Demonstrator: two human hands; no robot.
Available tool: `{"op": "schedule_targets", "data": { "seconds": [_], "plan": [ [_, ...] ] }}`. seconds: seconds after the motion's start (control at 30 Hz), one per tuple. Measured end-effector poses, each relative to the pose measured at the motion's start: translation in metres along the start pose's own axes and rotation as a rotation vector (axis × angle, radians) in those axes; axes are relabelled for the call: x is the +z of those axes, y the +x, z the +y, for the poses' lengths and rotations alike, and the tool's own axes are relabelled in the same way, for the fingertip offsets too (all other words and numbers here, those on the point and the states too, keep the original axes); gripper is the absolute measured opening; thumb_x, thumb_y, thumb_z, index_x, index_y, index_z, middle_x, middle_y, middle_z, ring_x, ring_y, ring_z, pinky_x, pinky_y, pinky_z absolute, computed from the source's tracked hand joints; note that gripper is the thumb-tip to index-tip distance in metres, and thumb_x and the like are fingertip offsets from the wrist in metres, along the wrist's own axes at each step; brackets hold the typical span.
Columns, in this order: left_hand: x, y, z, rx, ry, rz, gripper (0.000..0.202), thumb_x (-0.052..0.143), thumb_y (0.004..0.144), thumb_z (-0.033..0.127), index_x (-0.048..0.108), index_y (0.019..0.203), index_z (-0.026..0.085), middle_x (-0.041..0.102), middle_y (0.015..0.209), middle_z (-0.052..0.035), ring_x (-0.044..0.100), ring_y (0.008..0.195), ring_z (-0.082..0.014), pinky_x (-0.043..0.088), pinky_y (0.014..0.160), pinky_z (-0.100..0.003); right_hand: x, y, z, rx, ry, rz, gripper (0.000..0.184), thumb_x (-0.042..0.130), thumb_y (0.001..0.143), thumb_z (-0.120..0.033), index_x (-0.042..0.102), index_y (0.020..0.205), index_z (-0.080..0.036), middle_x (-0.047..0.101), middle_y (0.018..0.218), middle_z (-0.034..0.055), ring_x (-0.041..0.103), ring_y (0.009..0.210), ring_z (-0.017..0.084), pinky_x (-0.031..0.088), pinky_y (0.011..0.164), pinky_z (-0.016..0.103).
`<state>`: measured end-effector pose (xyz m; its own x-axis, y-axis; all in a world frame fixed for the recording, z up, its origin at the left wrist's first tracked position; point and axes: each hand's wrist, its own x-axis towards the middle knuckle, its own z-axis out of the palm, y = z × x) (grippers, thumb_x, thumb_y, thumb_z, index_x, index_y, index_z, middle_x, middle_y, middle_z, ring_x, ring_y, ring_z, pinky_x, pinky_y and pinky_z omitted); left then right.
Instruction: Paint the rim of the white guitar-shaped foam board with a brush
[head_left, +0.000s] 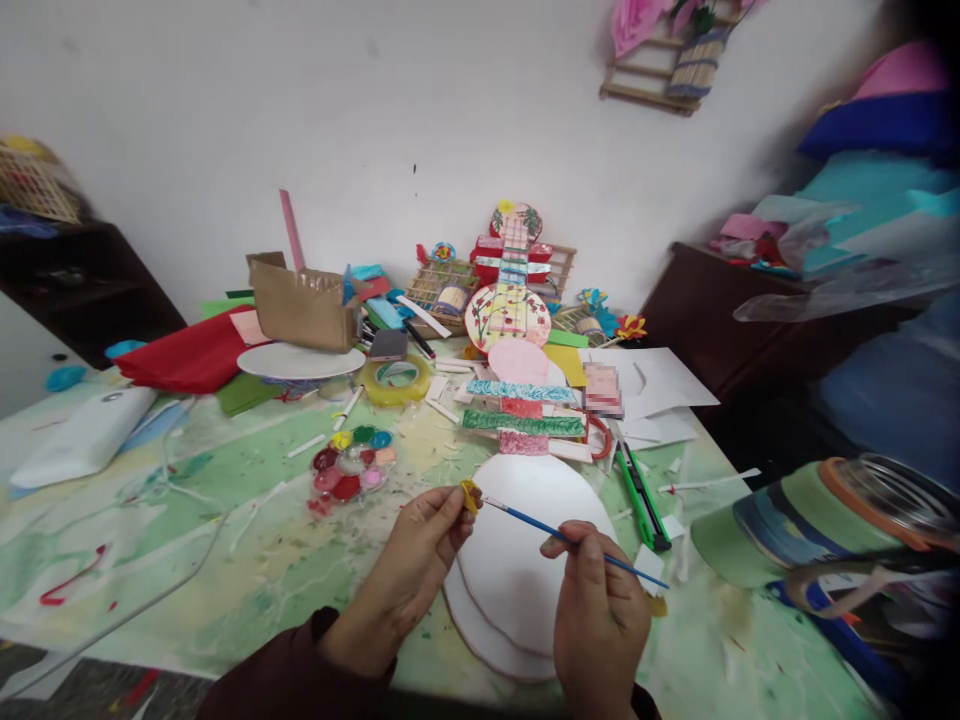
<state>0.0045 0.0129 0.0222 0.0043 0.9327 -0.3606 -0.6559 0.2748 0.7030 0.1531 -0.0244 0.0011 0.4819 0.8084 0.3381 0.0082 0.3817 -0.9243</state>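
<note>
Between the thumb and fingers of my left hand (420,545) is a small yellow and brown piece (470,495), whose material I cannot make out. My right hand (596,600) grips a blue paintbrush (540,524), its tip close to that piece. Under both hands lies a cardboard guitar-shaped craft (525,540) with a white, rounded lower body. Blue, green and red painted strips (523,422) cross its neck, and a pale pink round end tops it. Left of my hands sits a paint palette (352,465) with several coloured wells.
A green box cutter (641,495) lies right of the craft, near a green jar (787,520) at the table's right. Clear tape (395,380), a cardboard box (306,305) and a painted guitar craft (510,315) stand toward the wall. Paper scraps and a cable (157,597) lie about.
</note>
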Motion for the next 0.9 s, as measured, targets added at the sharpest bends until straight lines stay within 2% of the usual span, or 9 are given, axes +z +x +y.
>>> {"op": "schedule_targets", "data": {
  "seconds": [0.2, 0.33, 0.43, 0.67, 0.9],
  "plan": [
    [-0.005, 0.002, -0.001, 0.035, 0.031, -0.018, 0.041, 0.093, 0.045, 0.039, 0.071, 0.066, 0.011, 0.064, 0.063, -0.0015, 0.052, 0.055, -0.0065, 0.045, 0.054, -0.016, 0.003, 0.004, -0.009, -0.153, -0.129, -0.059, 0.021, 0.049, 0.094, -0.026, 0.065, 0.084, -0.018, 0.065, 0.069, 0.0016, 0.06, 0.073, 0.016, 0.046, 0.068, 0.03],
    [-0.009, 0.005, -0.003, 0.075, 0.069, -0.027, 0.038, 0.092, 0.05, 0.038, 0.071, 0.066, 0.011, 0.063, 0.06, -0.0009, 0.052, 0.055, -0.0075, 0.044, 0.055, -0.017, 0.002, 0.006, -0.014, -0.251, -0.153, -0.154, 0.022, 0.045, 0.095, -0.02, 0.064, 0.084, -0.019, 0.064, 0.069, 0.0014, 0.059, 0.074, 0.017, 0.046, 0.068, 0.031],
    [-0.011, 0.005, -0.003, 0.092, 0.1, -0.039, 0.037, 0.091, 0.05, 0.039, 0.071, 0.065, 0.011, 0.062, 0.059, -0.0007, 0.051, 0.055, -0.0078, 0.043, 0.055, -0.018, 0.0, 0.006, -0.015, -0.296, -0.148, -0.16, 0.023, 0.043, 0.095, -0.017, 0.064, 0.085, -0.019, 0.063, 0.069, 0.0013, 0.059, 0.077, 0.018, 0.045, 0.07, 0.033],
    [-0.014, 0.003, 0.0, 0.106, 0.156, -0.06, 0.037, 0.091, 0.05, 0.042, 0.073, 0.065, 0.012, 0.064, 0.061, -0.0018, 0.05, 0.054, -0.0075, 0.042, 0.054, -0.017, -0.001, 0.004, -0.015, -0.298, -0.139, -0.157, 0.024, 0.043, 0.095, -0.016, 0.064, 0.085, -0.02, 0.063, 0.069, 0.0011, 0.059, 0.077, 0.017, 0.045, 0.071, 0.033],
    [-0.02, 0.006, 0.0, 0.096, 0.192, -0.106, 0.037, 0.088, 0.055, 0.044, 0.074, 0.068, 0.013, 0.063, 0.064, -0.0027, 0.049, 0.055, -0.0078, 0.041, 0.053, -0.017, -0.004, 0.003, -0.014, -0.271, -0.085, -0.136, 0.023, 0.045, 0.094, -0.021, 0.066, 0.084, -0.02, 0.063, 0.067, 0.002, 0.06, 0.077, 0.019, 0.046, 0.07, 0.036]
  ]
}}
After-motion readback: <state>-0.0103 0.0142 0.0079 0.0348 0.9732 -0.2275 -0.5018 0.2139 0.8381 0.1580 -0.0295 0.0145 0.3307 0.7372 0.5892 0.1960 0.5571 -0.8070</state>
